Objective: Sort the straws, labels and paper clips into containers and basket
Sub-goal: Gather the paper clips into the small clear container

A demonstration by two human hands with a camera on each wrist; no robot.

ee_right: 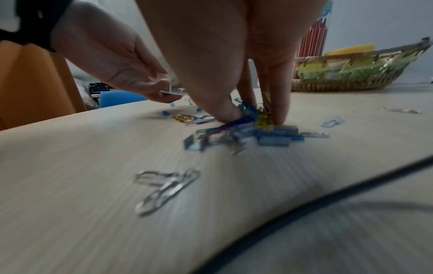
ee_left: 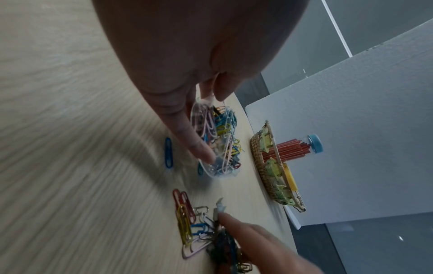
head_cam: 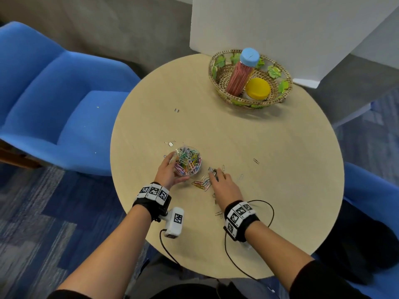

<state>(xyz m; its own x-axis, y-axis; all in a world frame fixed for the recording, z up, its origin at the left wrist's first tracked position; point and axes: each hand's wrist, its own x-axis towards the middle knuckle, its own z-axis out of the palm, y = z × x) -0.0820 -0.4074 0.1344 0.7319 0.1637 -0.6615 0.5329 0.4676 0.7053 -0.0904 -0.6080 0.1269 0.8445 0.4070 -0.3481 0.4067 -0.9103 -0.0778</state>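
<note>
Round pale wood-grain worktop (head_cam: 280, 190), blue chairs (head_cam: 54, 93) to its left. Item: clear round container (head_cam: 188, 161), near the front edge, filled with coloured paper clips; left hand (head_cam: 170, 172) curled round its near side, thumb and fingers on the rim (the left wrist view shows the fingers (ee_left: 187, 133) lying against the transparent wall). Item: loose heap of coloured paper clips (head_cam: 201, 184), lying flat on the worktop just right of the container, between the two hands. Item: right hand (head_cam: 225, 185), palm down, fingertips bunched together and pinching a tangle of clips (ee_right: 255, 115) against the worktop; small grey-blue pieces (ee_right: 276, 137) lie beside that tangle, too blurred to identify. Item: silver paper clips (ee_right: 164, 187), a few, near the right wrist; further single clips scattered well apart across the worktop, including a pair (head_cam: 177, 110) toward the far side and one (head_cam: 256, 161) to the right. Item: woven basket (head_cam: 218, 83) with green leaf trim, at the far edge, holding a tall clear jar of red straws (head_cam: 238, 77) with a blue lid (head_cam: 249, 57), tilted against the rim, and a yellow-lidded container (head_cam: 258, 88) just beside it. White panel (head_cam: 280, 29) stands behind the basket
</note>
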